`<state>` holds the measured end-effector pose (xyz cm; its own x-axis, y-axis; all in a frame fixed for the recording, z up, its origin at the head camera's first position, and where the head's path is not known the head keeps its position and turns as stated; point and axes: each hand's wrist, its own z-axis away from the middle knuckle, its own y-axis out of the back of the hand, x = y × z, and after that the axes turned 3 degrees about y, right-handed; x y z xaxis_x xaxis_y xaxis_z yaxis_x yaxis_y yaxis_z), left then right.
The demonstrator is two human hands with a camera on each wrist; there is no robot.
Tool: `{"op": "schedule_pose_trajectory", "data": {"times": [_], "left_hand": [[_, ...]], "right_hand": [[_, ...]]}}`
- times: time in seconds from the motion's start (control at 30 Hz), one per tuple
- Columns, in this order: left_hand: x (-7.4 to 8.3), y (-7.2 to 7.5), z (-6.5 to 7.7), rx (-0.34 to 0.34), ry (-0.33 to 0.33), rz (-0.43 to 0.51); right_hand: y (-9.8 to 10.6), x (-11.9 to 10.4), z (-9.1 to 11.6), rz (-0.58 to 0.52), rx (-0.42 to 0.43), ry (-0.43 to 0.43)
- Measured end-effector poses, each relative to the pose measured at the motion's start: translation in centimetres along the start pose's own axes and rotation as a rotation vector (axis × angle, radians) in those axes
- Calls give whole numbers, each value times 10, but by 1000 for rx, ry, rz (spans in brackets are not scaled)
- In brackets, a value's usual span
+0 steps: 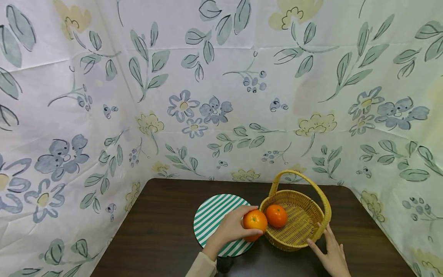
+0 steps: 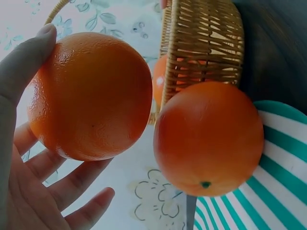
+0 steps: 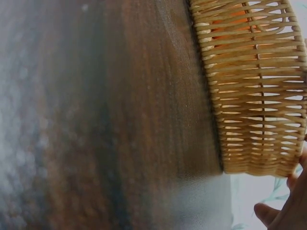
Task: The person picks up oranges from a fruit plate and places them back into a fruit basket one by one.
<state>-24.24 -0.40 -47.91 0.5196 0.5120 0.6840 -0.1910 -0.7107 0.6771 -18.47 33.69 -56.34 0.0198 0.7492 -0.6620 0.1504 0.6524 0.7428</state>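
Note:
My left hand [image 1: 232, 227] grips an orange [image 1: 255, 221] between thumb and fingers, beside the basket's left rim. Below it, a second orange [image 2: 209, 139] is on the green-and-white striped round mat [image 1: 212, 219], close against the basket's outer wall; in the head view it is mostly hidden behind the held one. A third orange [image 1: 276, 216] lies inside the wicker basket [image 1: 297, 229], at its left side. With thumb and fingertips, my right hand [image 1: 330, 252] holds the basket's rim near the foot of the handle [image 1: 327, 207].
The dark wooden table [image 1: 166, 227] carries the mat and the basket. Behind and at both sides hangs a floral cloth [image 1: 221, 96]. The basket's tall handle arches over its right part. A small black object [image 1: 225, 264] shows by my left wrist.

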Motion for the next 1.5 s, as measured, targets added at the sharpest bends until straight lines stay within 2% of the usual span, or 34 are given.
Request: {"op": "schedule_pose_trajectory", "data": {"times": [0.3, 0.43, 0.73, 0.9, 1.1, 1.33, 1.5], "left_hand": [[2, -12, -9, -12, 24, 133], [5, -17, -13, -25, 25, 141], [12, -30, -22, -43, 26, 108], [18, -35, -24, -65, 47, 101], [21, -46, -28, -50, 46, 53], [23, -57, -33, -66, 38, 36], [25, -64, -36, -48, 30, -29]], "right_hand": [[0, 0, 0, -3, -6, -7], [0, 0, 0, -6, -9, -6], [1, 0, -2, -11, -11, 1], [1, 2, -2, -8, -14, -11], [1, 2, -2, -3, -21, -26], [1, 0, -1, -14, -30, -35], [1, 0, -1, -21, -28, -32]]}}
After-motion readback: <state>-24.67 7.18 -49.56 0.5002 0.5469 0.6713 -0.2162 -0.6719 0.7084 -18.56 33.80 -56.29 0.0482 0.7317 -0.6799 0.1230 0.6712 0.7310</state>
